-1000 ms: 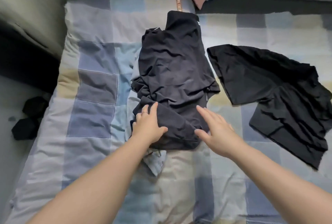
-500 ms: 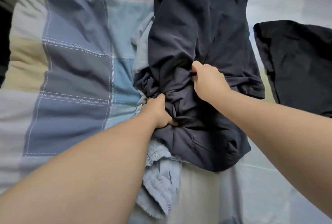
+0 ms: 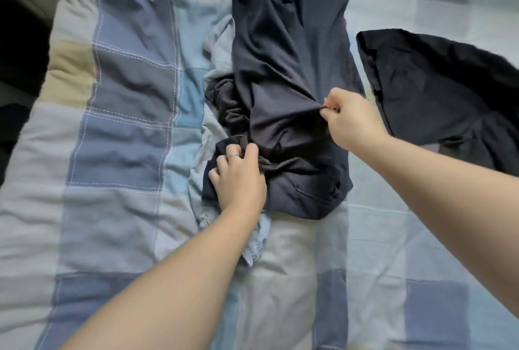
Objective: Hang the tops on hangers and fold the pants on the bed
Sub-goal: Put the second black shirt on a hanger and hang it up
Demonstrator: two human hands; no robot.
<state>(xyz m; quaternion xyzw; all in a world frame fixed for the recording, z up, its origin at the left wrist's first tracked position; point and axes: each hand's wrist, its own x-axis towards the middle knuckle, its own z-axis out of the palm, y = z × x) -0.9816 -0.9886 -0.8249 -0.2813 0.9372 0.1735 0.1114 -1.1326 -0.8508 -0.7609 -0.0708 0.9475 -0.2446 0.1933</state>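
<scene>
We see the left hand (image 3: 238, 178) curled tight on a bunch of the dark pants (image 3: 283, 74). A bit farther, the right hand (image 3: 352, 122) pinches a fold of them. Both arms reach forward. The pants lie crumpled in the middle of the bed (image 3: 126, 113), a black cloth (image 3: 438, 82) near their right.

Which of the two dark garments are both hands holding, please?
The navy garment in the middle: the left hand and right hand grip it; the black garment lies untouched at the right.
</scene>
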